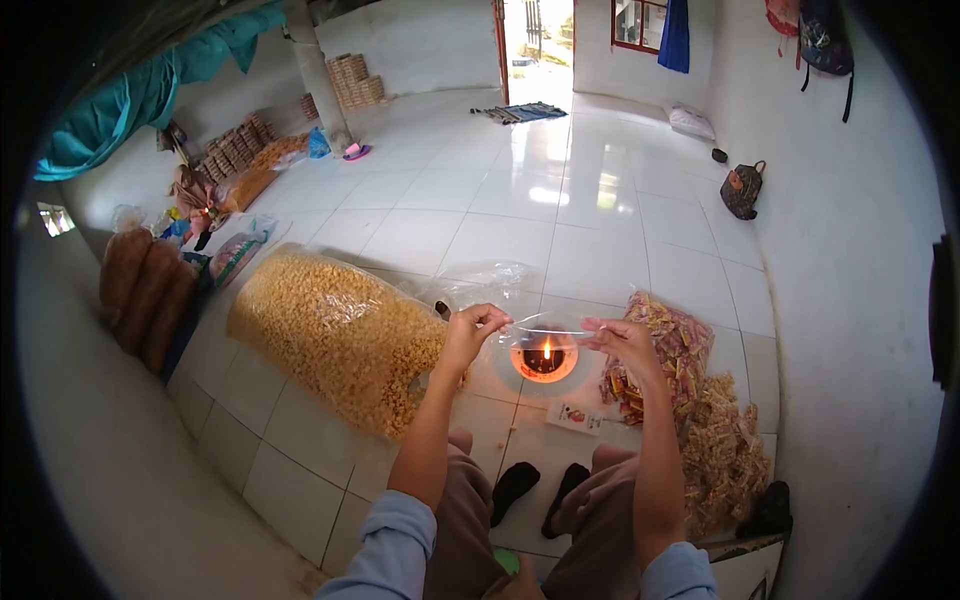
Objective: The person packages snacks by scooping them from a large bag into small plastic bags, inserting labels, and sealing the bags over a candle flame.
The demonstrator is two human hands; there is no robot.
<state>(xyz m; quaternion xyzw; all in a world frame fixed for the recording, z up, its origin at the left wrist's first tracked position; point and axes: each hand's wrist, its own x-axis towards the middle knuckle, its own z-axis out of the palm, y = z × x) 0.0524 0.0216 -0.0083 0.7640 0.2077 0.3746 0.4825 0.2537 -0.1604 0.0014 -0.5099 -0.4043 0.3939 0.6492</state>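
Observation:
A small clear plastic bag (552, 329) is stretched between my two hands, its edge nearly level. My left hand (474, 330) pinches one end between thumb and fingertips. At the other end my right hand (622, 342) closes thumb and fingers on the plastic. Just beyond and below the bag burns a lamp flame (547, 350), standing in a round bowl (543, 377) with an orange, patterned rim. Whether the plastic touches the flame I cannot tell. A white printed card or packet (574, 417) lies on the floor in front of the bowl.
Left of me lies a big clear sack of yellow snack pieces (330, 325), its mouth toward me. To the right are a bag of colourful wrapped packets (665, 350) and a heap of small filled clear packets (725, 455). Another person (192, 198) sits at the far left.

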